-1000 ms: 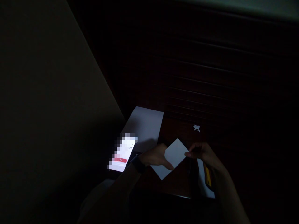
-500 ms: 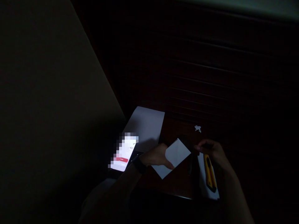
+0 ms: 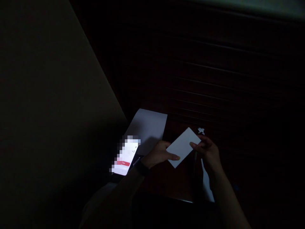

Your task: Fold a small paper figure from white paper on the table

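Observation:
Between my two hands I hold a white rectangular piece of paper [image 3: 182, 148], tilted over the dark tabletop. My left hand [image 3: 160, 154], with a dark band on its wrist, grips the paper's lower left side, thumb on top. At the upper right corner my right hand [image 3: 208, 151] pinches it, thumb on the face and fingers behind. Whether the paper is folded or a single layer I cannot tell. Under my right forearm lies another white sheet [image 3: 206, 184], partly hidden by that arm.
A lit phone [image 3: 126, 157], partly blurred out, lies to the left. Behind it rests a larger white sheet [image 3: 152, 124]. Small white paper scraps [image 3: 201, 130] sit at the back right. The dark table [image 3: 164, 187] ends at a front edge; a dark slatted panel [image 3: 202, 79] rises behind.
My right hand has moved left from beside the yellow box cutter and taken hold of the paper's corner. The paper has risen slightly. The cutter is now out of sight near my right arm.

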`<state>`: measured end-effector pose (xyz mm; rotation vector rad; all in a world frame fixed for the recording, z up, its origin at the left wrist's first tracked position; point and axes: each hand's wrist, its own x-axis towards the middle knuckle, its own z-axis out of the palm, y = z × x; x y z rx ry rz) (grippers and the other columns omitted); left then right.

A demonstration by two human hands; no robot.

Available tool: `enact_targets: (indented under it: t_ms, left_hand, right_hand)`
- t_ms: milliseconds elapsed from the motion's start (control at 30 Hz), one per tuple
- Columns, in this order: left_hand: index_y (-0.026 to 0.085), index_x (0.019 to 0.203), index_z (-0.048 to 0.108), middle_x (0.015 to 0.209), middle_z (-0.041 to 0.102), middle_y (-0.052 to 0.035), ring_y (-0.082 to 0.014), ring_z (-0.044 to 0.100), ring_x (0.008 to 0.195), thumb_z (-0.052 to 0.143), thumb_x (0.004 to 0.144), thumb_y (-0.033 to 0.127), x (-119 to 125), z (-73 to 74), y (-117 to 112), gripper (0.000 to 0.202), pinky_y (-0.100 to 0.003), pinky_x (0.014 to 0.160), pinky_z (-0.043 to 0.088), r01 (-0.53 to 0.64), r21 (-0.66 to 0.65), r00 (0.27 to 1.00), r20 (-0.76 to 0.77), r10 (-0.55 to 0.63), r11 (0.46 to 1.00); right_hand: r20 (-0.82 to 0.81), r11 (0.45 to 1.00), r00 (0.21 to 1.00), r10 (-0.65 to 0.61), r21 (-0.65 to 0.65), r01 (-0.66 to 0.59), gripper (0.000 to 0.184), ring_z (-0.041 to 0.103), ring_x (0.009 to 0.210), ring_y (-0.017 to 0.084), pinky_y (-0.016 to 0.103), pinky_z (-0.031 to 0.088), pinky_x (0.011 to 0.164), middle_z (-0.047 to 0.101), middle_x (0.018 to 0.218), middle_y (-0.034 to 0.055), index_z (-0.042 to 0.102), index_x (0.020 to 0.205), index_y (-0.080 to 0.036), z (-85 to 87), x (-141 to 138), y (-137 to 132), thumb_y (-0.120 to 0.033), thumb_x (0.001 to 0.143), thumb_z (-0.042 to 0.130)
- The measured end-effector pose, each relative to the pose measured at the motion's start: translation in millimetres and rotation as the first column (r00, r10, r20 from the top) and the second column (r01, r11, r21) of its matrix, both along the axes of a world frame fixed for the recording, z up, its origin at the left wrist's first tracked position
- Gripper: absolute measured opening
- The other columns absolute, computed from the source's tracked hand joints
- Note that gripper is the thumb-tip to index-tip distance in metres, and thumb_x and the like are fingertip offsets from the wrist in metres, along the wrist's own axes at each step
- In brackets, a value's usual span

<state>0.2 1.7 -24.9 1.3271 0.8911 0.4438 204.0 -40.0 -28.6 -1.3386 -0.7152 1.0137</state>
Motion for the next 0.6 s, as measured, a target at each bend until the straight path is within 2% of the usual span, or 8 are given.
enact_targets:
  t_ms: [133, 200, 267, 333, 467, 600]
  left_hand:
    - [0.013, 0.092, 0.064, 0.09, 0.068, -0.0083, -0.0204, 0.063, 0.079, 0.071, 0.063, 0.028, 0, 5.2, 1, 0.034, -0.031, 0.067, 0.049, -0.132, -0.075, 0.98, 0.138, 0.141, 0.988]
    - [0.013, 0.096, 0.062, 0.094, 0.067, -0.0095, -0.0198, 0.063, 0.081, 0.07, 0.065, 0.026, 1, 7.5, 0, 0.034, -0.03, 0.068, 0.05, -0.204, -0.109, 0.949, 0.221, 0.224, 0.973]
    - [0.012, 0.097, 0.061, 0.095, 0.067, -0.0102, -0.0195, 0.063, 0.08, 0.071, 0.065, 0.025, 3, 8.6, -1, 0.036, -0.029, 0.067, 0.05, -0.244, -0.127, 0.927, 0.262, 0.27, 0.961]
    - [0.011, 0.097, 0.06, 0.093, 0.067, -0.0106, -0.0196, 0.063, 0.078, 0.072, 0.064, 0.024, 5, 8.6, -1, 0.037, -0.029, 0.066, 0.05, -0.26, -0.13, 0.916, 0.279, 0.287, 0.957]
    - [0.013, 0.109, 0.054, 0.099, 0.065, -0.0104, -0.0202, 0.062, 0.083, 0.075, 0.06, 0.02, 11, 7.7, -3, 0.054, -0.03, 0.071, 0.05, -0.294, -0.105, 0.883, 0.351, 0.312, 0.95]
    - [0.014, 0.115, 0.049, 0.105, 0.062, -0.0109, -0.0215, 0.059, 0.091, 0.077, 0.056, 0.017, 18, 6.7, -5, 0.064, -0.031, 0.075, 0.049, -0.313, -0.08, 0.857, 0.405, 0.318, 0.946]
  right_hand:
    - [-0.117, 0.988, 0.984, -0.132, 0.067, 0.141, 0.041, 0.054, 0.049, 0.01, 0.024, 0.046, 0.051, 0.055, 0.055, -0.0065, 0.061, 0.093, -0.02, 4.5, 3, 1, -0.021, 0.056, 0.078]
    - [-0.208, 0.996, 0.975, -0.075, 0.038, 0.084, 0.04, 0.059, 0.059, 0.013, 0.026, 0.049, 0.057, 0.061, 0.064, -0.0034, 0.061, 0.093, -0.021, 5.6, -2, 0, -0.022, 0.057, 0.078]
    - [-0.286, 0.998, 0.958, 0.035, -0.043, -0.049, 0.036, 0.062, 0.068, 0.016, 0.028, 0.051, 0.062, 0.065, 0.074, 0.0003, 0.063, 0.088, -0.019, 4.5, -9, -1, -0.023, 0.056, 0.079]
    - [-0.299, 0.985, 0.95, 0.095, -0.11, -0.133, 0.027, 0.063, 0.066, 0.016, 0.028, 0.051, 0.062, 0.066, 0.072, 0.002, 0.064, 0.077, -0.016, 1.5, -17, -3, -0.025, 0.056, 0.079]
    - [-0.25, 0.987, 0.966, 0.068, -0.125, -0.102, 0.022, 0.06, 0.054, 0.015, 0.026, 0.05, 0.055, 0.063, 0.058, 0.0016, 0.061, 0.061, -0.014, -4.8, -26, -6, -0.028, 0.058, 0.078]
    - [-0.275, 0.992, 0.961, 0.004, -0.121, -0.039, 0.021, 0.061, 0.054, 0.015, 0.026, 0.048, 0.052, 0.065, 0.06, 0.0016, 0.062, 0.063, -0.015, -7.5, -31, -6, -0.028, 0.058, 0.078]
